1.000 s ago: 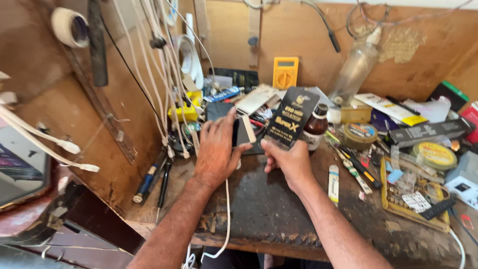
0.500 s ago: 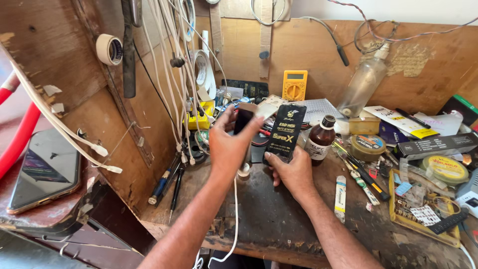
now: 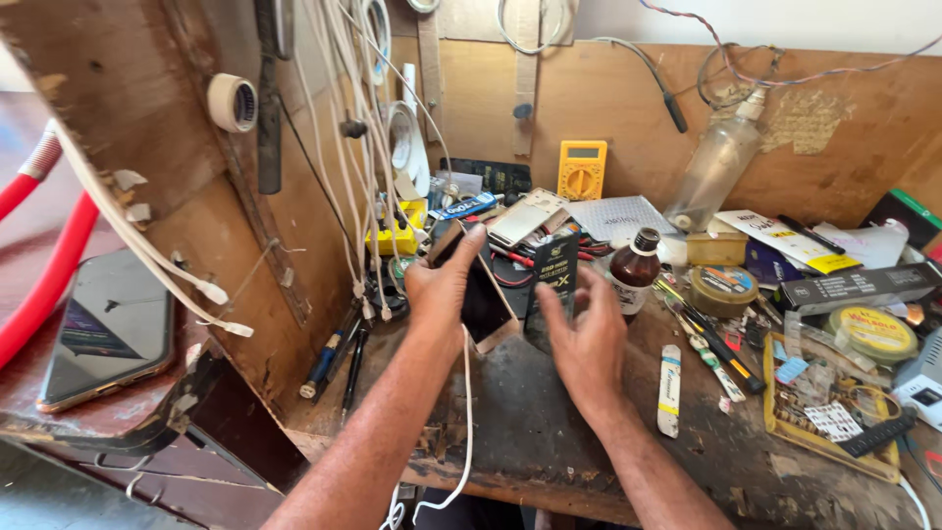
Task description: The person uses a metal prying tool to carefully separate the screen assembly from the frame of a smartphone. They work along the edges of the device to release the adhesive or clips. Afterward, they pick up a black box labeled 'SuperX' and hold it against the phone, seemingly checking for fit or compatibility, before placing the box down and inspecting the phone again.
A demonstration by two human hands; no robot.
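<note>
L hand (image 3: 444,287) grips a small open cardboard box (image 3: 488,304) w/ fingers wrapped round it, just above the tabletop (image 3: 549,432). R hand (image 3: 587,344) clasps an upright black packet (image 3: 551,285) beside it, near a brown bottle (image 3: 636,270).

Over a cluttered wooden workbench (image 3: 549,442), the left hand (image 3: 444,287) grips a phone (image 3: 483,299) while the right hand (image 3: 587,344) holds a flat black packet (image 3: 552,280) beside a brown bottle (image 3: 636,273).
</note>
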